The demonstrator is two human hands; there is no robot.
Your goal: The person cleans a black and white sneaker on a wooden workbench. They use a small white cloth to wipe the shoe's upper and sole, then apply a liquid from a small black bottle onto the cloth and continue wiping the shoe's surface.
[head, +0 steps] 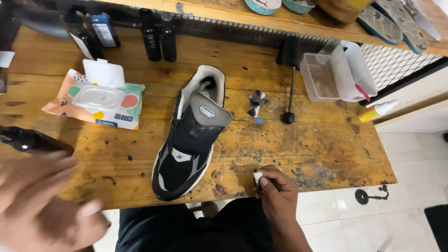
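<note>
Sneaker [189, 140] dead centre on the stained wooden bench [317, 149], black mesh with grey panels, laces out and tongue flopped open, toe aimed at the near edge so the person can get at it straight on. The right hand [276, 191] rests at that near edge just right of the toe, fingers curled shut around a small white piece [257, 177], pinched at the thumb. The left hand [42, 205] sweeps in low on the left, badly blurred, fingers spread and loose, nothing visibly in it. Beside it lies a dark bottle [30, 140] on its side. Further back, a pack of wet wipes [95, 100] with its lid flipped up, near at hand. Dark bottles [158, 35] line the rear, a clear plastic tub [326, 77] sits right, a black-handled tool [290, 84] between. Nothing blocks the shoe.
</note>
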